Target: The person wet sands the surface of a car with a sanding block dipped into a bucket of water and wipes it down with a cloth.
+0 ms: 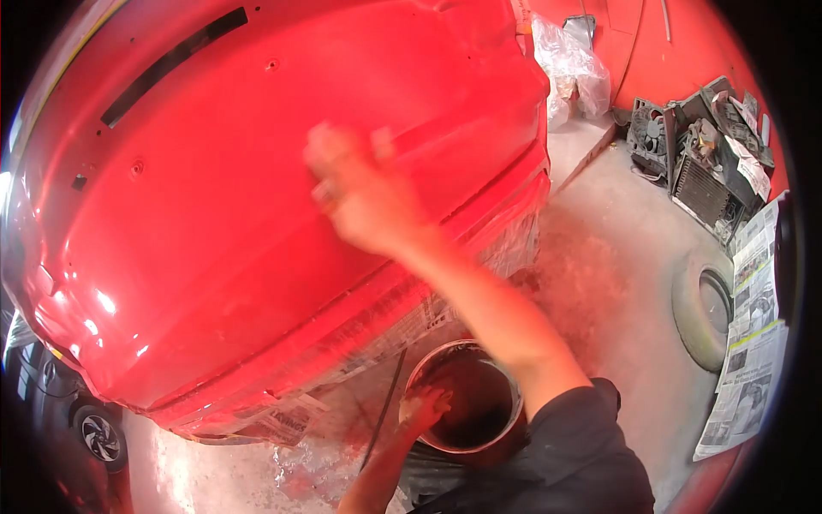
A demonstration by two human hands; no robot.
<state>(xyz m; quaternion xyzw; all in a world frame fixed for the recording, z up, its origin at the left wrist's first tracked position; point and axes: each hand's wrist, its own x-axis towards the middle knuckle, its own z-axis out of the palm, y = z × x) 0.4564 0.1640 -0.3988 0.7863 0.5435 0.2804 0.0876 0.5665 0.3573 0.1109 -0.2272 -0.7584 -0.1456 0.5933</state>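
A glossy red car body panel (257,180) fills the upper left, with small holes and a dark slot in it. Over its surface is my right hand (355,188), smeared by motion; whether it touches the panel or holds anything I cannot tell. Lower down, my left hand (424,409) has its fingers hooked over the rim of a round bucket (516,420). The bucket's inside is dark, so its contents are hard to make out. Newspaper masking (295,420) hangs along the panel's lower edge.
Old car parts, including a radiator (706,193) and a fan (652,128), lie piled at the right. Below them rests a tire (704,308) beside newspaper sheets (745,377). Clear plastic (572,68) sits at the top. A dark car (60,398) stands at the lower left.
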